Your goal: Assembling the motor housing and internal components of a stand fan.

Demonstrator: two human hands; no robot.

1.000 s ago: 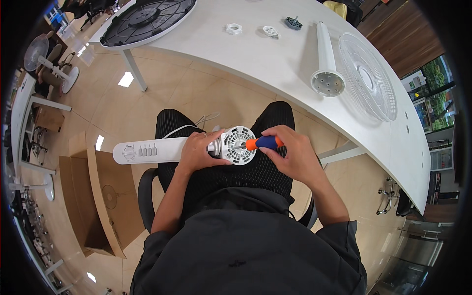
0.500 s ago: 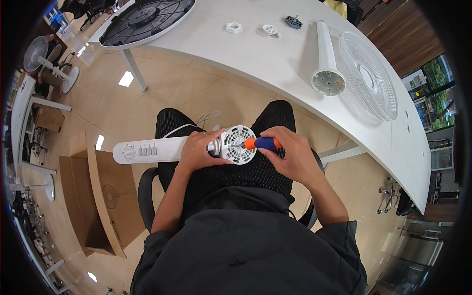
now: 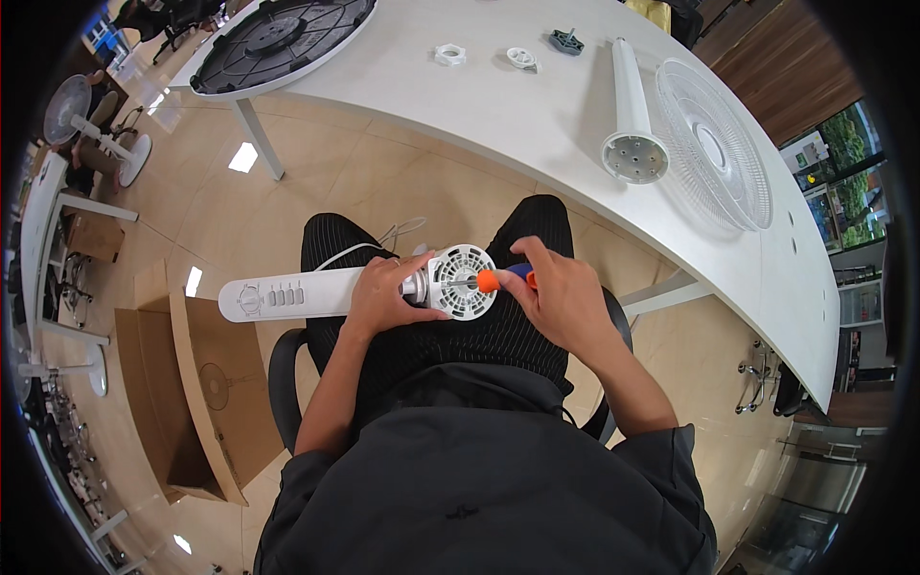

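Across my lap lies a white fan body [image 3: 287,294], its control panel with a dial and buttons pointing left and its round slotted motor housing [image 3: 464,299] on the right. My left hand [image 3: 386,295] is wrapped round the neck beside the housing. In my right hand [image 3: 563,299] is a screwdriver [image 3: 491,281] with an orange and blue handle, held level. Its metal shaft reaches over the slotted face toward the middle; the tip is too small to make out. Behind the left hand a white cord [image 3: 350,252] trails off.
On the white table [image 3: 460,105] ahead are a black-ribbed round base [image 3: 278,43], a ring nut [image 3: 449,55], a small white part [image 3: 522,59], a dark knob [image 3: 566,41], a stand pole [image 3: 632,105] and a fan grille [image 3: 714,149]. An open cardboard box [image 3: 230,383] stands at left.
My right hand has turned round the screwdriver handle, its fingers now covering more of the blue part. The left hand and fan body stay nearly in place.
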